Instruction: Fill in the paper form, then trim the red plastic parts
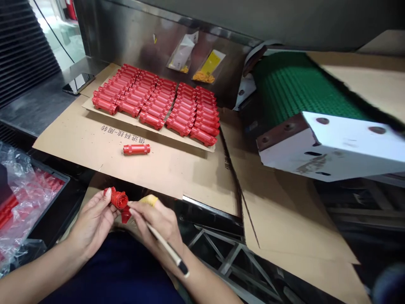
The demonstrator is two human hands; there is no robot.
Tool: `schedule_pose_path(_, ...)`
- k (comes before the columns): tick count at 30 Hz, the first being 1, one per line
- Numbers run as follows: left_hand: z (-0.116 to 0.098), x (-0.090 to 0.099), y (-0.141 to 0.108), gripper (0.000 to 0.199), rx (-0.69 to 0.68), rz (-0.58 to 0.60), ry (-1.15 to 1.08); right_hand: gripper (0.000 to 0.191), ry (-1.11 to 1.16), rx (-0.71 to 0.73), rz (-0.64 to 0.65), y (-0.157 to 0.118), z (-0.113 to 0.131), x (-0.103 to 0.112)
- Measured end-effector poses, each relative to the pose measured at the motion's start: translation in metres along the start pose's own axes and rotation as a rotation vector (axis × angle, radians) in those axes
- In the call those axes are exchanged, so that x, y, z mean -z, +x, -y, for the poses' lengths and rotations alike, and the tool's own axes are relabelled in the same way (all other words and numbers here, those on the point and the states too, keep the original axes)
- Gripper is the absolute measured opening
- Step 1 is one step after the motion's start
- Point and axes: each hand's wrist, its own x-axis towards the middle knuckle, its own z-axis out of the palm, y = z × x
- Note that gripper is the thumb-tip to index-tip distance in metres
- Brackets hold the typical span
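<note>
My left hand [97, 217] grips a red cylindrical part [119, 199], its open round end turned toward the right. Against that end is my right hand [158, 217], its fingers closed around a slim light-coloured tool [164, 243] with a dark band near its rear end. The tool's front tip is hidden by the fingers. Yellow wrapping covers one finger of the right hand. Below the held part, a red flared piece [125, 214] shows between the hands. One red cylinder [136, 149] lies alone on the cardboard [79, 135], beyond the hands.
Several red cylinders [158, 99] stand in rows on a cardboard sheet [148, 130]. Behind them are two small bags [183, 52] with yellow items. A phone [78, 83] lies at left, a plastic-lined bin [65, 179] at lower left. A green conveyor [284, 84] stands right.
</note>
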Motion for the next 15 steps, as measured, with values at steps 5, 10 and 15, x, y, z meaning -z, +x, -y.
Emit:
schedule_pose_path(5,0.006,0.0,-0.002,0.036,-0.059,0.014,0.051,0.017,-0.045,-0.035,0.125,0.002,0.009,-0.009)
schedule_pose_path(10,0.008,0.0,-0.004,0.04,-0.093,0.019,0.091,0.021,-0.043,-0.06,0.241,0.011,0.009,-0.005)
schedule_pose_path(15,0.007,0.003,-0.003,0.037,-0.058,0.02,0.061,0.031,-0.336,0.075,0.155,0.008,0.009,-0.018)
